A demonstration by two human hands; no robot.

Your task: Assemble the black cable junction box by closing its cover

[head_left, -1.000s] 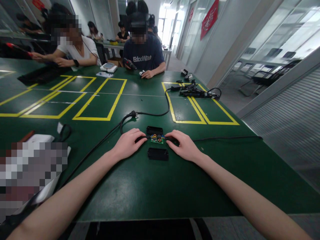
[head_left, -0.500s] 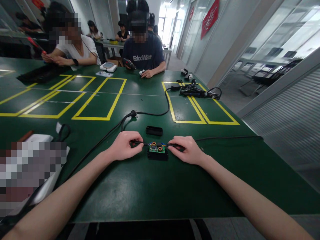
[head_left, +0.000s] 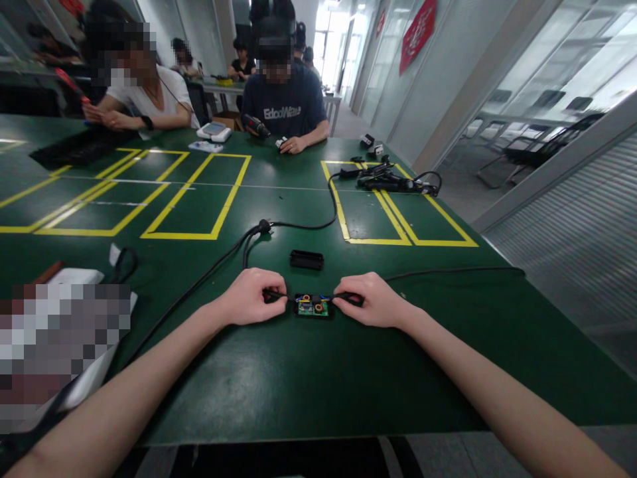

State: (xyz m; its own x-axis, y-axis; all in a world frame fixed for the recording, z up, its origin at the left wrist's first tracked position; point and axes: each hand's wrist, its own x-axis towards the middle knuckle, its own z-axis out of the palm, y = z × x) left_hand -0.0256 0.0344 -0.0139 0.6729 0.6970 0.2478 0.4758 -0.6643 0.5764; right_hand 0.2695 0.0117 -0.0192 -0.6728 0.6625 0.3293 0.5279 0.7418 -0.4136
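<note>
A small green circuit board [head_left: 312, 305] with copper coils sits in a black case half [head_left: 313, 313] on the green table [head_left: 298, 378]. Black cables leave it on both sides. My left hand [head_left: 253, 296] pinches the left cable right beside the board. My right hand [head_left: 371, 300] pinches the right cable at the board's other end. Both hands rest low on the table. A second black case half [head_left: 307, 259] lies just beyond the board.
A long black cable [head_left: 279, 226] runs back across the table to a pile of black adapters and cords [head_left: 393, 180]. White items [head_left: 74, 275] lie at my left. Two people sit at the far side; one holds a screwdriver [head_left: 257, 125]. Yellow tape marks rectangles.
Both hands carried the board with its cables from between the two case halves toward me and set it down into the nearer black case half.
</note>
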